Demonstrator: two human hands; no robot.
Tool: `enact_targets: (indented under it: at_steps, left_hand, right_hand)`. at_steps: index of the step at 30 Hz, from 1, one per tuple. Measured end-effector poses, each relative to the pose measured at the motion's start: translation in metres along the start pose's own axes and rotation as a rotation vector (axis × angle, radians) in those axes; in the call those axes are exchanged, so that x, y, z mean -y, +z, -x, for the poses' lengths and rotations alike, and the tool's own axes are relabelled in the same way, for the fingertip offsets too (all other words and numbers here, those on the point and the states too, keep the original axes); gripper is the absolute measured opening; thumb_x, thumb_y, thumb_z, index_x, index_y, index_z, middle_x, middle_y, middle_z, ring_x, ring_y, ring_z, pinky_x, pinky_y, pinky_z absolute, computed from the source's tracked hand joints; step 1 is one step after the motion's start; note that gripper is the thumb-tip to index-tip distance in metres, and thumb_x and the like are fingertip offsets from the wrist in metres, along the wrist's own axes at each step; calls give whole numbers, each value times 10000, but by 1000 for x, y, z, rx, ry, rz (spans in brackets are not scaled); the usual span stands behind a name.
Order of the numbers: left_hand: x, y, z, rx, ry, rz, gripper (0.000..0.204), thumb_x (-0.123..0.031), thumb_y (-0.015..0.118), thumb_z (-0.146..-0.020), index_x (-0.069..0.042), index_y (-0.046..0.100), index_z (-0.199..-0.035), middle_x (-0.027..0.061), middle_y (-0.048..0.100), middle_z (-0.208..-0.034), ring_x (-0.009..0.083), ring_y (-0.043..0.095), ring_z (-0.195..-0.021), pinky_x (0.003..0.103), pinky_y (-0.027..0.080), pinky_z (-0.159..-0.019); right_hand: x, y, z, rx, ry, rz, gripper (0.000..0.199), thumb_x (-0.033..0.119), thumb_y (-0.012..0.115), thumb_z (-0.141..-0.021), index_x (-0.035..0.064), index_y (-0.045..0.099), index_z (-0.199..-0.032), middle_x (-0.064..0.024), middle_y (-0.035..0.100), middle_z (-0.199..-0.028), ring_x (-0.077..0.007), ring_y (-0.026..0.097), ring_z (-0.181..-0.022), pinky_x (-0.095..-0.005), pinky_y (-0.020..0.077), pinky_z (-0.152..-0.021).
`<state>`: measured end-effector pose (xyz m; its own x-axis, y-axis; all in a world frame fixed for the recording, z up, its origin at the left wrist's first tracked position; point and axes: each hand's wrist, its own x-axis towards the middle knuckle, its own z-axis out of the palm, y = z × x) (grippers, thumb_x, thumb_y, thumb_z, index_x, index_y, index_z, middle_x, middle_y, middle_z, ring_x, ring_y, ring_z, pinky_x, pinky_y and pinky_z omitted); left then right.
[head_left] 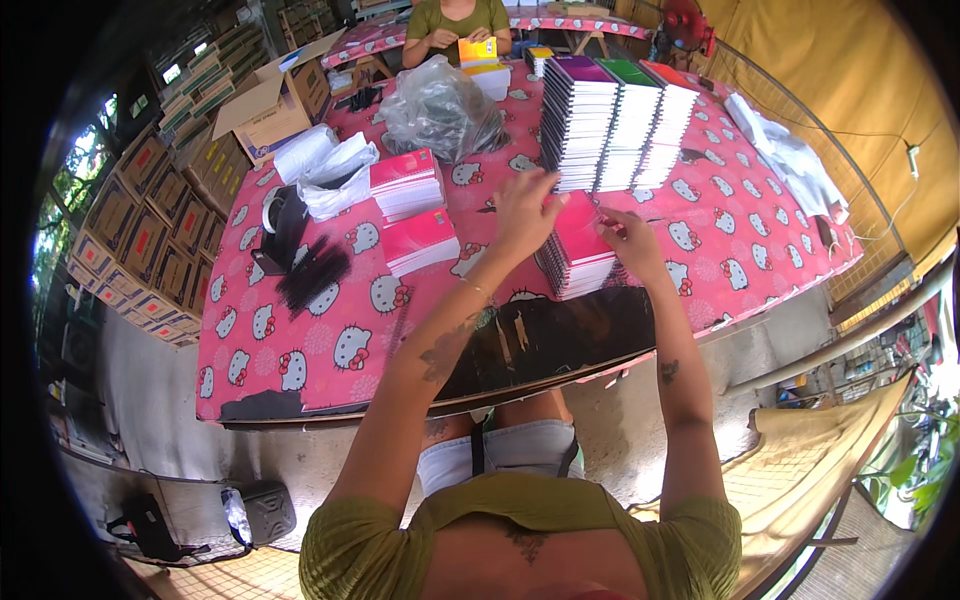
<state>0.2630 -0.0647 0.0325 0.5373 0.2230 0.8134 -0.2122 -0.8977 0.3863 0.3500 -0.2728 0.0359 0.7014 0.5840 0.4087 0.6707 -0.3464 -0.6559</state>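
Note:
A short stack of pink-covered notebooks (580,250) lies on the table right in front of me. My left hand (524,212) rests on the stack's top left part, fingers spread over the pink cover. My right hand (632,240) touches the stack's right edge with its fingers bent. Behind this stack stand three tall piles of notebooks (612,122) with purple, green and red top covers. Two more pink stacks (410,208) lie to the left.
The table (300,330) has a pink cartoon-cat cloth. A tape dispenser (280,225) and black bands (312,270) lie at left, white bags (325,165) and a clear plastic bag (440,108) behind. Another person (455,25) sits opposite holding yellow notebooks. Cardboard boxes (150,230) stack at left.

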Motion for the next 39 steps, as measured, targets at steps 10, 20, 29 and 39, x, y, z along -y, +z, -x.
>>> enact_targets:
  at_steps: [10, 20, 29, 39]
  left_hand:
    - [75, -160, 88, 247, 28, -429, 326, -58, 673, -809, -37, 687, -1133, 124, 676, -1109, 333, 646, -983, 414, 525, -877]
    - [92, -168, 112, 234, 150, -582, 472, -5, 629, -706, -21, 633, -1178, 114, 625, -1102, 295, 595, -990, 424, 487, -856]
    - [-15, -150, 170, 316, 104, -343, 478, -5, 601, -810, -82, 608, -1282, 214, 525, -1286, 381, 497, -1192, 498, 408, -980]
    - [-16, -176, 177, 107, -352, -75, 412, -129, 580, -985, -57, 522, -1387, 257, 492, -1345, 430, 489, -1271, 443, 427, -1028]
  right_hand:
    - [57, 43, 65, -184, -423, 505, 466, 297, 664, -921, -12, 622, -1266, -171, 616, -1331, -331, 585, -1245, -491, 425, -1064]
    - [82, 50, 85, -232, -505, 432, 364, 183, 692, -887, 29, 669, -1216, -140, 632, -1301, -337, 580, -1237, -481, 420, -1060]
    - [87, 150, 117, 307, 159, -699, 502, 15, 762, -844, 35, 573, -1308, -85, 648, -1144, -145, 639, -951, -274, 527, -771]
    - [69, 153, 126, 350, 198, -915, 201, 59, 722, -909, 6, 671, -1096, -12, 660, -837, -48, 555, -610, -228, 439, -521]
